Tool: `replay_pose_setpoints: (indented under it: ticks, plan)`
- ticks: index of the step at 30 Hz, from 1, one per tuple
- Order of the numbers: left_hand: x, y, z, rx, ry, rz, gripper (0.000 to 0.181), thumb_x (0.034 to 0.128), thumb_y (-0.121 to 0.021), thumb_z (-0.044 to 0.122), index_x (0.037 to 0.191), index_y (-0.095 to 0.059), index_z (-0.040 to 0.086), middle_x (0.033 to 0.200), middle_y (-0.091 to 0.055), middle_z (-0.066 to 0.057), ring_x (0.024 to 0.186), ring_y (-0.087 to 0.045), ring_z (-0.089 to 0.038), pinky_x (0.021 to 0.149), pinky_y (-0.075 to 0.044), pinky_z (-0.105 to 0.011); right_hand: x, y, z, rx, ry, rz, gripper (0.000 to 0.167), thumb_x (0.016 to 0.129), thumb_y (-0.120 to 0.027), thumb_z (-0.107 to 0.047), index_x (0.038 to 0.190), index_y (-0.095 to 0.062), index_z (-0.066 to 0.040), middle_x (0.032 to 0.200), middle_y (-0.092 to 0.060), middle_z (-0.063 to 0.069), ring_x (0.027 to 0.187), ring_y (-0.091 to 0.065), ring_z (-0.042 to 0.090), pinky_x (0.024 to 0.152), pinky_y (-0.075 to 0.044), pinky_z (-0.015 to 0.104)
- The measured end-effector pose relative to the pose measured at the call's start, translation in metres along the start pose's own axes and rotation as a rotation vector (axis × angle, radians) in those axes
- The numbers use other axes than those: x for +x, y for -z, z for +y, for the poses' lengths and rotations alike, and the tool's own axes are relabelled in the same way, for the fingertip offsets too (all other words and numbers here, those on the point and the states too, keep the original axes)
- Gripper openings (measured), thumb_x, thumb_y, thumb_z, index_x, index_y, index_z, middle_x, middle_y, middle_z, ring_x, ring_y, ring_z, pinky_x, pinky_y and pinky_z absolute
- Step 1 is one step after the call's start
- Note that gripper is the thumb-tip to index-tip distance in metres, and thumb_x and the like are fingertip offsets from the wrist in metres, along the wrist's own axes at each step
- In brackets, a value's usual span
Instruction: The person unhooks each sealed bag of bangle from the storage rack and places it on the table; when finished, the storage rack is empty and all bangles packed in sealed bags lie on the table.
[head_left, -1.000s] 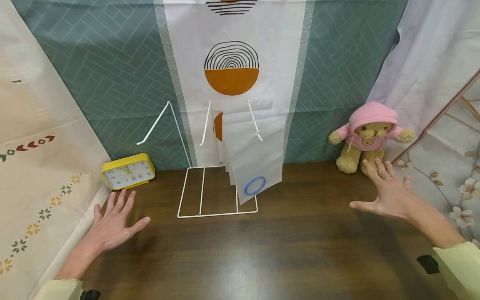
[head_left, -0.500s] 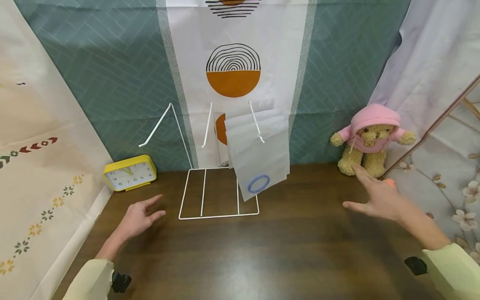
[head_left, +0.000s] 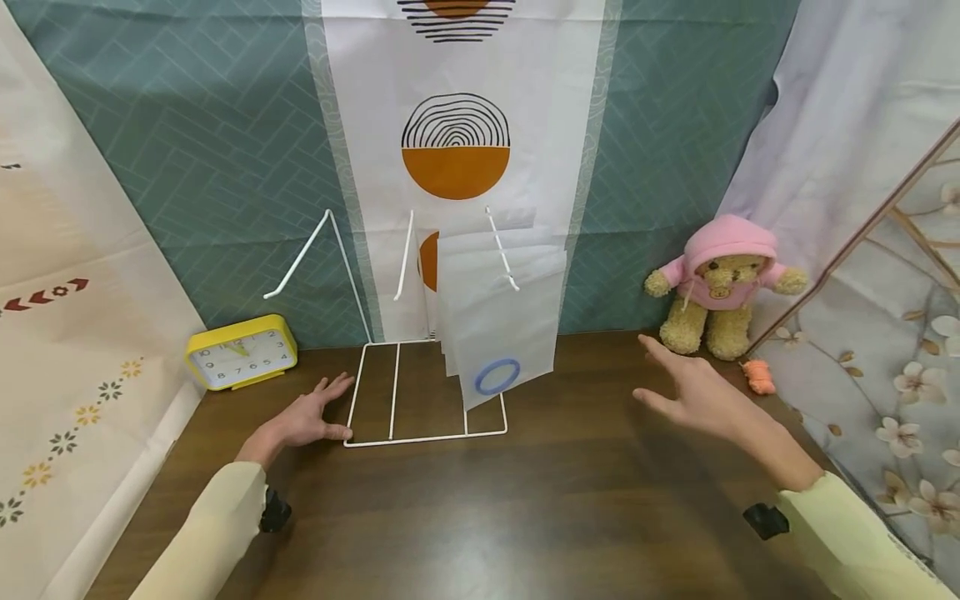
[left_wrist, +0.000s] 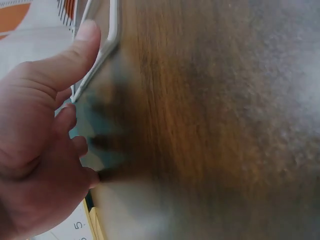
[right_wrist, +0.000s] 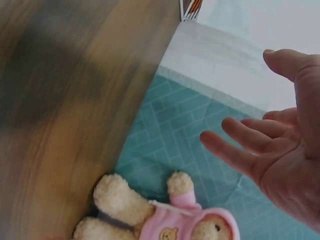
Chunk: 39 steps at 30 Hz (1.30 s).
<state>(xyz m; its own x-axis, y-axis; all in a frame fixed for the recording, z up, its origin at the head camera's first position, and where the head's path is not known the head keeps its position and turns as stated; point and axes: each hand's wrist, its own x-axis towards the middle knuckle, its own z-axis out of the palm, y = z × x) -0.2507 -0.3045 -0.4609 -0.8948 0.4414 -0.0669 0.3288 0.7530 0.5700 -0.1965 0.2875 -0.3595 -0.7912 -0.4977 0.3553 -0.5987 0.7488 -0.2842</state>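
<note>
Left hand (head_left: 306,417): at the near left corner of the white wire rack (head_left: 420,439), fingers extended, thumb set wide; thumb and wire overlap, so contact is hard to tell. In its wrist view some fingers are partly hidden behind the palm.
Right hand (head_left: 701,396): above the tabletop (head_left: 570,492), fingers wide, thumb well apart; the right edge of its wrist view cuts it off.
Rack: stands on the tabletop by the green and white cloth (head_left: 660,100); pale sheets hide part of its base and back.
Pale sheets (head_left: 498,317): hang at the rightmost prong, overlapping; their number and upper fastening cannot be made out. The front one bears a blue ring.
Yellow clock (head_left: 242,352): left of the rack, cut off in the left wrist view.
Teddy bear (head_left: 712,287): behind the right hand, cropped in that wrist view.
Orange bundle (head_left: 759,377): near the bear, material unclear.
</note>
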Motion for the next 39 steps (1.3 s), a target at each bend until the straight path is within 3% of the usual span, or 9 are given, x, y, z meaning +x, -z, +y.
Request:
replay_pose_setpoints:
  ticks: [5, 9, 18, 22, 27, 33, 39]
  plan:
    - [0.001, 0.001, -0.003, -0.013, 0.005, -0.062, 0.104, 0.0758, -0.087, 0.033, 0.153, -0.028, -0.005, 0.159, -0.016, -0.031, 0.14, -0.003, -0.062, 0.102, -0.004, -0.079, 0.017, -0.009, -0.004, 0.06, 0.063, 0.1, 0.061, 0.086, -0.077, -0.005, 0.138, -0.05, 0.009, 0.123, -0.065, 0.026, 0.1, -0.07, 0.035, 0.073, -0.056, 0.05]
    - [0.003, 0.001, -0.002, 0.015, 0.018, -0.081, 0.106, 0.0749, -0.088, 0.035, 0.154, -0.028, -0.003, 0.16, -0.016, -0.03, 0.141, -0.003, -0.061, 0.103, -0.004, -0.079, 0.028, -0.014, -0.007, 0.117, 0.114, 0.165, 0.051, 0.085, -0.074, 0.003, 0.133, -0.055, 0.008, 0.119, -0.067, 0.024, 0.091, -0.073, 0.029, 0.062, -0.058, 0.042]
    - [0.006, 0.004, -0.005, 0.07, 0.054, -0.138, 0.112, 0.0729, -0.087, 0.045, 0.156, -0.026, -0.001, 0.16, -0.019, -0.028, 0.142, -0.005, -0.06, 0.105, -0.005, -0.076, 0.035, -0.016, -0.015, 0.147, 0.116, 0.208, 0.046, 0.086, -0.072, 0.005, 0.129, -0.059, 0.005, 0.115, -0.07, 0.018, 0.085, -0.074, 0.023, 0.059, -0.056, 0.03]
    - [0.007, 0.004, 0.0, 0.087, 0.08, -0.162, 0.111, 0.0741, -0.086, 0.043, 0.157, -0.025, 0.001, 0.161, -0.018, -0.026, 0.143, -0.004, -0.058, 0.105, -0.005, -0.076, 0.042, -0.015, -0.02, 0.185, 0.113, 0.239, 0.041, 0.087, -0.072, 0.004, 0.127, -0.061, 0.004, 0.114, -0.071, 0.016, 0.086, -0.074, 0.023, 0.056, -0.053, 0.028]
    - [0.008, 0.004, 0.005, 0.099, 0.091, -0.176, 0.111, 0.0752, -0.086, 0.04, 0.157, -0.023, 0.0, 0.161, -0.017, -0.026, 0.143, -0.004, -0.057, 0.106, -0.005, -0.076, 0.059, -0.013, -0.034, 0.28, 0.066, 0.284, 0.034, 0.09, -0.072, 0.001, 0.123, -0.064, 0.001, 0.111, -0.073, 0.013, 0.089, -0.073, 0.022, 0.064, -0.054, 0.025]
    - [0.006, 0.004, 0.007, 0.1, 0.103, -0.186, 0.111, 0.0747, -0.087, 0.04, 0.156, -0.024, 0.0, 0.161, -0.016, -0.028, 0.143, -0.004, -0.057, 0.106, -0.005, -0.076, 0.086, -0.005, -0.049, 0.469, 0.018, 0.317, 0.039, 0.094, -0.069, -0.002, 0.131, -0.06, -0.001, 0.116, -0.069, 0.016, 0.102, -0.068, 0.027, 0.078, -0.052, 0.019]
    - [0.007, 0.006, 0.008, 0.108, 0.104, -0.185, 0.109, 0.0757, -0.086, 0.039, 0.156, -0.024, 0.0, 0.161, -0.017, -0.027, 0.143, -0.005, -0.057, 0.106, -0.006, -0.076, 0.103, 0.003, -0.046, 0.646, 0.027, 0.323, 0.045, 0.095, -0.063, 0.006, 0.138, -0.053, 0.003, 0.127, -0.061, 0.022, 0.117, -0.06, 0.03, 0.091, -0.05, 0.021]
